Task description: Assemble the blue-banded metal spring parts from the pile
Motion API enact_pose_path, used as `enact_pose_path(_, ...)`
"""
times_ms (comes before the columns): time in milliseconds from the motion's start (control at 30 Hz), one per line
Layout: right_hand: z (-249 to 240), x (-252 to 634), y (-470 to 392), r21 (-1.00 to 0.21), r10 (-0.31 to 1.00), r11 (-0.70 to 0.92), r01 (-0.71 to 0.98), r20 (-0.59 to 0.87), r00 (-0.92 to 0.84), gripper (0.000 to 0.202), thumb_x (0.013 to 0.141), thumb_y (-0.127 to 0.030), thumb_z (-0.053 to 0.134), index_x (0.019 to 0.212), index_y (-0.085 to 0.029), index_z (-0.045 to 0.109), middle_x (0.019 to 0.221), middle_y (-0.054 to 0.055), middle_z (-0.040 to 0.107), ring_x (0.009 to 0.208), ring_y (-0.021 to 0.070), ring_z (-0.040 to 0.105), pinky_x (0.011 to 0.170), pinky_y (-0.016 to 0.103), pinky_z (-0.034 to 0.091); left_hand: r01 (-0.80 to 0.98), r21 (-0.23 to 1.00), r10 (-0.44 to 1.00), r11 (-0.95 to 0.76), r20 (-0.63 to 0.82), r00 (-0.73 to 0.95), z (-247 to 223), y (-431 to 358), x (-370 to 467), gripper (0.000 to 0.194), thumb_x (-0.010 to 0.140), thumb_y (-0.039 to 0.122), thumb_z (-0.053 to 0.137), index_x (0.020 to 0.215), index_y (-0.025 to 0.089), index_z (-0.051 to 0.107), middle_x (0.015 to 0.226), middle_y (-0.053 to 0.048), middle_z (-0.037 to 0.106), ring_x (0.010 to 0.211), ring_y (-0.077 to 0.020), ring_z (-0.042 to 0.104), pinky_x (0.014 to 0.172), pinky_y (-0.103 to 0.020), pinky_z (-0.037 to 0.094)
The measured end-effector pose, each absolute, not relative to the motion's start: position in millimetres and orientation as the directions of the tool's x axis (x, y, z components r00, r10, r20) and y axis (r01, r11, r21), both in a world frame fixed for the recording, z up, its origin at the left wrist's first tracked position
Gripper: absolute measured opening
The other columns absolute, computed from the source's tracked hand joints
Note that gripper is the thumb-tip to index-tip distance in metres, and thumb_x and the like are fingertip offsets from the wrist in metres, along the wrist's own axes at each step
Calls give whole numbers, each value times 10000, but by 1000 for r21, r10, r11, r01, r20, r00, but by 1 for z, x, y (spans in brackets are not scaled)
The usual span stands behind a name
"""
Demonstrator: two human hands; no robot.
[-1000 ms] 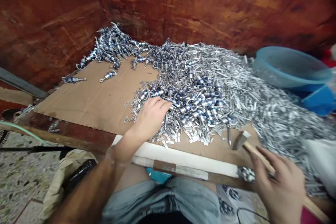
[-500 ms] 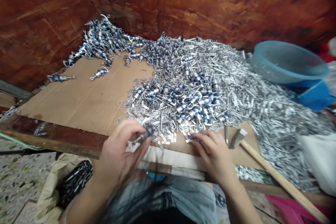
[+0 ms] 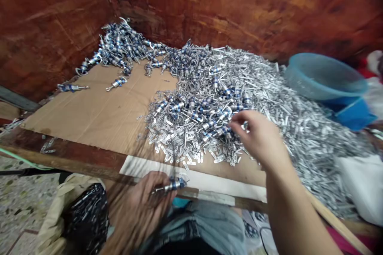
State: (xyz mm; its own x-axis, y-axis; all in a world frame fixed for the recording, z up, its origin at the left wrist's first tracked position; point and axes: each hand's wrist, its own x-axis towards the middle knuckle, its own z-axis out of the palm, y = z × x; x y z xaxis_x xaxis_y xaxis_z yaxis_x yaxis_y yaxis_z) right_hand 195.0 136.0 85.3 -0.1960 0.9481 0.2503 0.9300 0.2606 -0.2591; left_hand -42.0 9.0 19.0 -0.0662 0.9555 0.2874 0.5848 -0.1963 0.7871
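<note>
My left hand [image 3: 146, 199] is low, in front of the table edge, its fingers wrapped round a silver-and-blue metal fitting [image 3: 173, 184] with a thin shaft. Over the right part of the near heap of similar fittings [image 3: 194, 113] is my right hand [image 3: 257, 131], thumb and fingertips pinched together; whatever they hold is too small to make out. Small flat metal plates with holes [image 3: 191, 162] lie scattered at the heap's front edge.
A cardboard sheet [image 3: 98, 115] covers the table's left. More fittings [image 3: 119, 44] are piled at the back. Metal pins [image 3: 299, 127] spread rightward, beside a blue tub [image 3: 327, 75]. A wooden handle [image 3: 335, 223] crosses the front right. An open sack [image 3: 54, 219] stands lower left.
My left hand has moved down toward my lap with the fitting. My right hand has left the small plates and moved up and right over the heap, where its arm now covers the hammer head.
</note>
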Motion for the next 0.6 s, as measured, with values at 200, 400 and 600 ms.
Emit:
enact_pose_path(200,53,165,111,-239,808,565,790,-33,-588,127,834,-124,496,753,-175,580,791,61,553,757,191,495,683,310,398,528,791,946,-309,313,85,13,8,-43,170,813,182,584,969,226,635,863,-21,646,788,-154,648,706,-249,549)
enact_pose_path(400,70,159,123,-420,850,526,739,289,-441,135,894,-182,390,888,-170,525,843,63,591,773,175,503,701,296,383,585,765,956,-269,284,68,5,4,-45,161,810,218,584,944,250,668,912,-33,645,819,-186,647,725,-303,561)
enact_pose_path(600,59,131,138,-130,691,722,679,85,-718,193,839,-112,394,945,-154,549,757,47,623,728,184,508,711,318,327,519,821,970,-240,226,90,6,4,-43,172,843,169,544,972,236,636,939,-31,613,890,-160,620,778,-264,531)
